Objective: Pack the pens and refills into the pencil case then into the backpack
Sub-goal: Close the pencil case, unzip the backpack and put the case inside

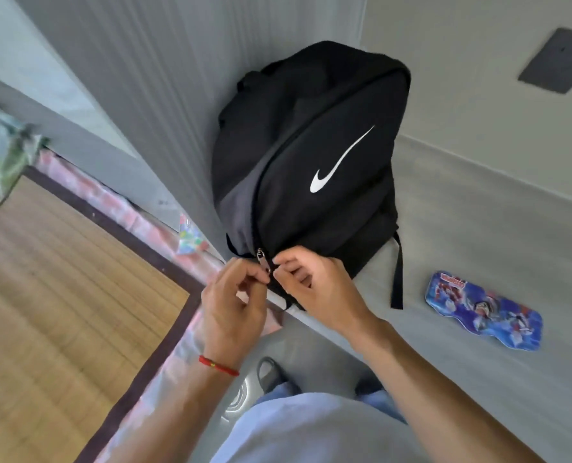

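A black backpack (311, 155) with a white swoosh lies on the grey desk (478, 248), its zipper closed along the side. My left hand (234, 302) pinches the metal zipper pull (263, 260) at the bag's near end. My right hand (314, 285) grips the bag's fabric just right of the pull. A blue pencil case (485, 310) printed with cartoon figures lies shut on the desk, to the right of the bag and apart from both hands. No pens or refills show.
A grey partition wall (151, 95) stands left of the bag. Beyond it lies a bed with a woven mat (60, 295) and pink bedding. A dark square plate (558, 60) sits on the far wall. My feet stand on the floor below the desk edge.
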